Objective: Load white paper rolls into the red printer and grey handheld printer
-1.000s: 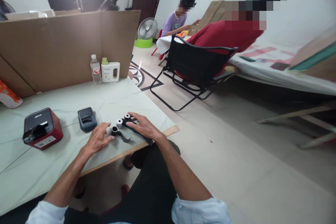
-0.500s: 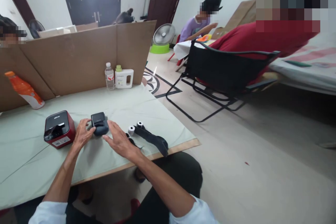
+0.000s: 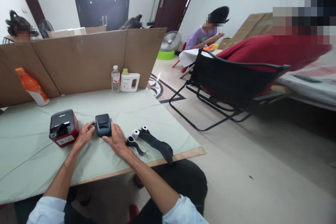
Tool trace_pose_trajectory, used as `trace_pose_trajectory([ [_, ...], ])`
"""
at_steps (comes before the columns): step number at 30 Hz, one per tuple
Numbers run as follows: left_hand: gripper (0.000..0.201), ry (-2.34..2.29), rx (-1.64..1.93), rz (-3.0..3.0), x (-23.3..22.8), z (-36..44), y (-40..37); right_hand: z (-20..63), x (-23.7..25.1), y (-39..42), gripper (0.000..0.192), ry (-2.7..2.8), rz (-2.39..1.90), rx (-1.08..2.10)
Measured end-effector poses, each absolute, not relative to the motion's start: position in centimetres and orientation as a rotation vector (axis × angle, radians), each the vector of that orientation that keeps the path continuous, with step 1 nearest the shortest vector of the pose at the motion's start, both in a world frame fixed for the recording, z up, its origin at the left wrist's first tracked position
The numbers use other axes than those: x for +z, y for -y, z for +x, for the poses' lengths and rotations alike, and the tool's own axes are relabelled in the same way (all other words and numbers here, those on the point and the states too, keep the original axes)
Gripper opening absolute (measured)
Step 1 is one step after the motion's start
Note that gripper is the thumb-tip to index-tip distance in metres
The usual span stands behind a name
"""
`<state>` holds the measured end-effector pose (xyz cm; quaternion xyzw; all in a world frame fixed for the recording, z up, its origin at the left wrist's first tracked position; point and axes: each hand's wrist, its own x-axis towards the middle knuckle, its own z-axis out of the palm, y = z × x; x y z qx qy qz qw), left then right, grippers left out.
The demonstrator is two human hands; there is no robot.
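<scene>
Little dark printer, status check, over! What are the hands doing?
Left hand and right hand flank the little dark printer, fingers touching its sides. Printer flat on the table. Red printer left, paper rolls right, both apart.

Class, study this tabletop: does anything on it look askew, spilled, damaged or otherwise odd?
One thing stands out: the orange bottle leans tilted against the cardboard screen instead of standing upright like the clear water bottle. Nothing looks spilled or broken.

Head-worn view, forward-down over table [image 3: 31, 168]
</scene>
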<state>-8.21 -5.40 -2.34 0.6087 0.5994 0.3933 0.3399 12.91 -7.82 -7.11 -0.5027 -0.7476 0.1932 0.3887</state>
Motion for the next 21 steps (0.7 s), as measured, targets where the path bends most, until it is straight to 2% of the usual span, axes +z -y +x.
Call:
trace_pose_trajectory([
  [7,0.069,-1.586,0.918,1.4,-1.7,-7.1,2.6,13.0,-7.2,7.5,0.076,1.854,-1.277,0.536],
  [21,0.074,-1.476,0.946,1.262,-1.7,-7.3,2.3,13.0,-7.2,7.1,0.069,1.802,-1.289,0.589],
])
